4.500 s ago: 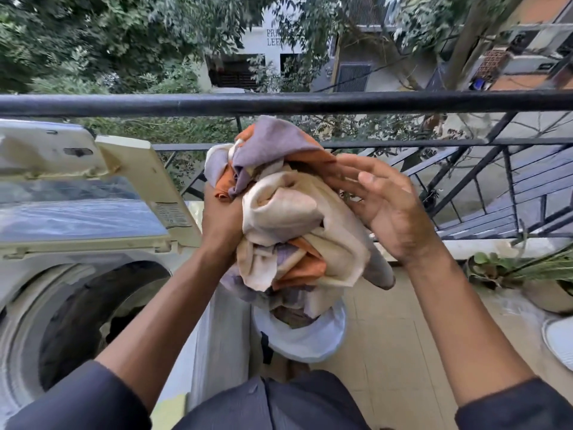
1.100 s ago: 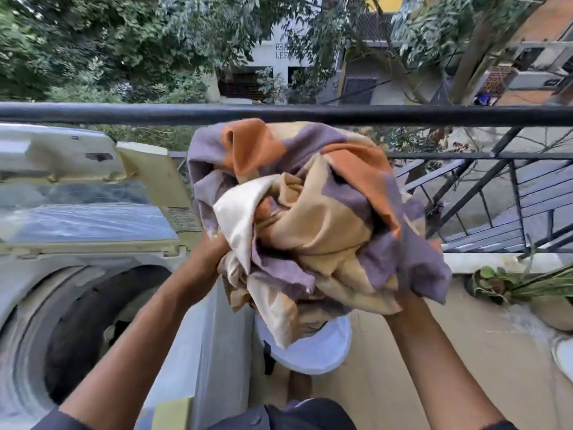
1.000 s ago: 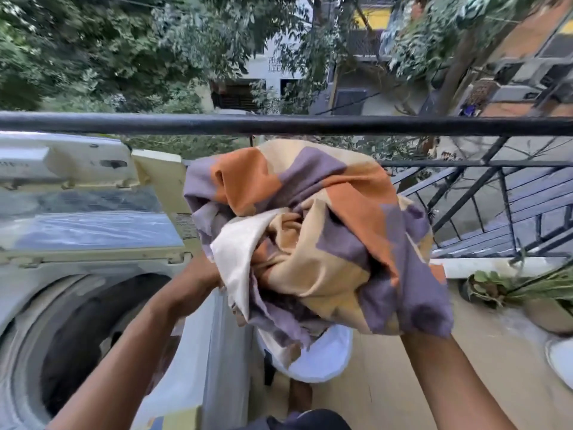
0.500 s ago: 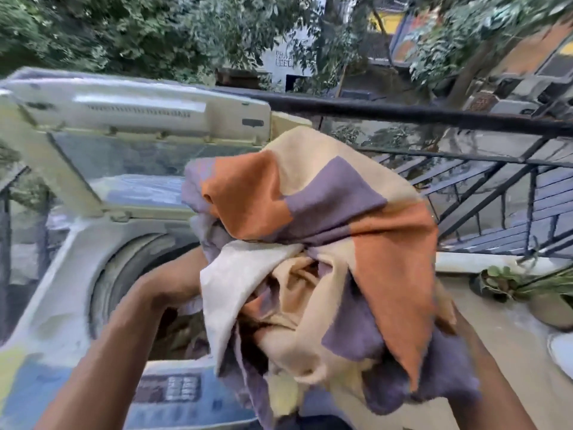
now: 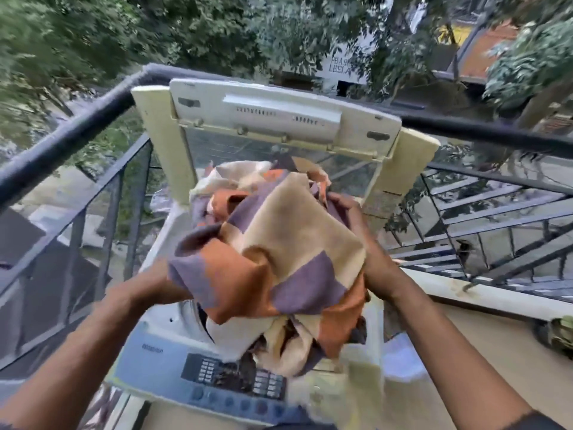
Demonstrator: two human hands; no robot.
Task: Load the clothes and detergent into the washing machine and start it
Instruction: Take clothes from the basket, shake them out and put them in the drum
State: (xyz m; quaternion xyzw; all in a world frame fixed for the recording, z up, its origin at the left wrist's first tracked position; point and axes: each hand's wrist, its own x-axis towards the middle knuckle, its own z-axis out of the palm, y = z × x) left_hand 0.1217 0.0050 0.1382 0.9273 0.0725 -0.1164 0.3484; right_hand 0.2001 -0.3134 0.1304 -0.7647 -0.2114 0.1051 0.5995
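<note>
Both hands hold a big bundle of clothes, orange, purple and cream, right above the open top of the washing machine. The left hand has its grip on the near left side of the bundle, mostly hidden under the cloth. The right hand is clenched on the far right side. The lid stands up behind, against the black railing. The button panel sits near, partly under hanging cloth.

We reach both forearms forward; left hand and right hand clasp opposite sides of the cloth bundle.
</note>
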